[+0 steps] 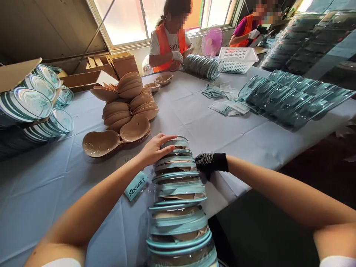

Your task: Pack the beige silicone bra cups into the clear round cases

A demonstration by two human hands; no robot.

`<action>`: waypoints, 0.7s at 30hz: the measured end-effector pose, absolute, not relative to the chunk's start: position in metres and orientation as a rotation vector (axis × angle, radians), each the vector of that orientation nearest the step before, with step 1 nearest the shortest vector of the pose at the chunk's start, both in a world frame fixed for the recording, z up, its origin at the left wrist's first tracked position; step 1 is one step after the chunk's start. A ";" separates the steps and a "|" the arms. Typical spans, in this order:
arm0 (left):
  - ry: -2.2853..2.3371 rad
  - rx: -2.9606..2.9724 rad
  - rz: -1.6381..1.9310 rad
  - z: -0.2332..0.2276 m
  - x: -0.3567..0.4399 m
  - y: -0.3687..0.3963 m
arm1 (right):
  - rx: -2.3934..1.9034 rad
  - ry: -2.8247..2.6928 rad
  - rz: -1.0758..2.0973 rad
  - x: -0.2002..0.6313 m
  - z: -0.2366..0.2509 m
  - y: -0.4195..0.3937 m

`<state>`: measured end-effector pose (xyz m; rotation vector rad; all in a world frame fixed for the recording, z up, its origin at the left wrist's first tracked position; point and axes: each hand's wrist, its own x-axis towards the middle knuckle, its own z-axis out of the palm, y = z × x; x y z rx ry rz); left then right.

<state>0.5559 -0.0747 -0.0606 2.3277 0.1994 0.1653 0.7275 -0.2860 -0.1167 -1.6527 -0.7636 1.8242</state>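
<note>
We are in a small packing workshop. Our long cloth-covered surface (194, 122) carries heaps of beige bra cups (130, 107), rows of clear teal-rimmed cases (289, 98) and printed label packets (228, 107). Open cardboard cartons (111, 65) sit by the window, and two co-workers in orange vests (167, 44) work at the far end.

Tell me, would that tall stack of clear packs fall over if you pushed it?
Probably. The stack of packs is tall and already uneven, and the left hand and gloved right hand rest against it. The smooth plastic looks slippery, so packs might slide apart. Each one seems light.
</note>
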 end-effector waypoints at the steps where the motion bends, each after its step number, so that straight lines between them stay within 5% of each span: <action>1: 0.203 2.319 0.151 -0.059 0.556 -0.074 | -1.659 -0.767 1.772 0.727 -0.114 -0.289; 21: 0.235 2.599 -0.123 -0.036 0.548 -0.084 | -1.549 -0.766 1.330 0.705 -0.094 -0.312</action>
